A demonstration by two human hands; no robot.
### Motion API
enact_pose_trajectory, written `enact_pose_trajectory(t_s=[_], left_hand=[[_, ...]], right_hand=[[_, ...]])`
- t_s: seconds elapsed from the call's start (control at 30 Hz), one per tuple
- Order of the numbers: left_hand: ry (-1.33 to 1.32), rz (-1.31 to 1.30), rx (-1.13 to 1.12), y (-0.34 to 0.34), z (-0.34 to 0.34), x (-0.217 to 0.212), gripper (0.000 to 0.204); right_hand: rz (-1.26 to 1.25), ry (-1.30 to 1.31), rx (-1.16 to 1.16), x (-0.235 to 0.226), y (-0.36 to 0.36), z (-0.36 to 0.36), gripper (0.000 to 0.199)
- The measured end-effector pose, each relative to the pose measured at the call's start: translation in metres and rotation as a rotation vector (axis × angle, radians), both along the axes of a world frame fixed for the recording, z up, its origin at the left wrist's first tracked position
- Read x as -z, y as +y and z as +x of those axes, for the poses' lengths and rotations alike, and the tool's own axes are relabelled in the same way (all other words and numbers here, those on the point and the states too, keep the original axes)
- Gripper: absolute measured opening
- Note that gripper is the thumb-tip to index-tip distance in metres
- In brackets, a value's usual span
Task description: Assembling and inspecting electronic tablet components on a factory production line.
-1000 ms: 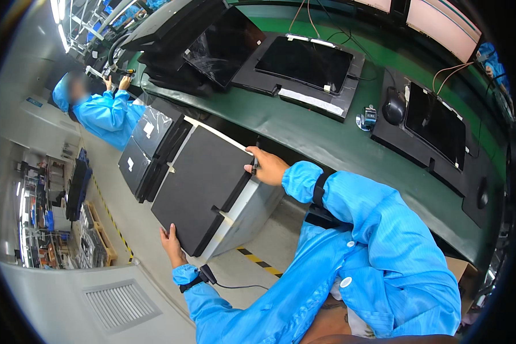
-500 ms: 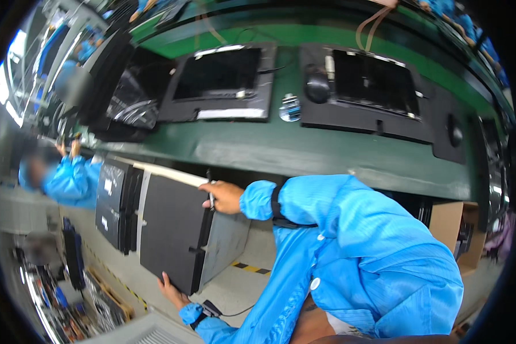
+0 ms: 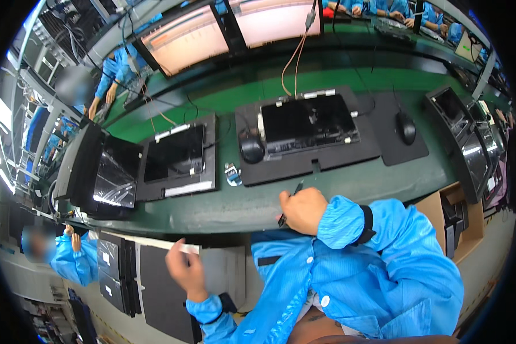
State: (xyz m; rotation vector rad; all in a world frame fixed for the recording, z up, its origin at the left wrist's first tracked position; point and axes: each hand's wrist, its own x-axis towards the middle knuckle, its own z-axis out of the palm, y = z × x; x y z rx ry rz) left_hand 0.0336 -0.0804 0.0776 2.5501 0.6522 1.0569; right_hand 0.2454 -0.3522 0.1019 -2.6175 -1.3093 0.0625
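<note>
Head view shows your right hand at the near edge of the green bench, its fingers clenched round a dark pen. The pen's long axis runs from about seven o'clock up to one o'clock, upper end toward the black tray that carries a dark panel. Your left hand sits at about eight o'clock from the right, below the bench edge, fingers pinching a thin white strip that lies nearly level, pointing to three o'clock. Dark flat panels stand upright just beside that hand.
</note>
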Motion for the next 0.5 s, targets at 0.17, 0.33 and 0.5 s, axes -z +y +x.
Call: enact_pose_trajectory(t_s=[0.17, 0.33, 0.5], left_hand=[[-0.049, 0.130, 0.751, -0.056, 0.127, -0.027, 0.029], [-0.046, 0.119, 0.946, -0.103, 0.183, -0.019, 0.037], [0.018, 0.307, 0.745, -0.096, 0.174, 0.009, 0.057]], right_hand=[[0.347, -0.092, 0.099, 0.032, -0.017, 0.012, 0.045], [0.409, -0.189, 0.115, 0.053, -0.025, 0.023, 0.024], [0.481, -0.118, 0.092, 0.063, -0.009, 0.025, 0.026]])
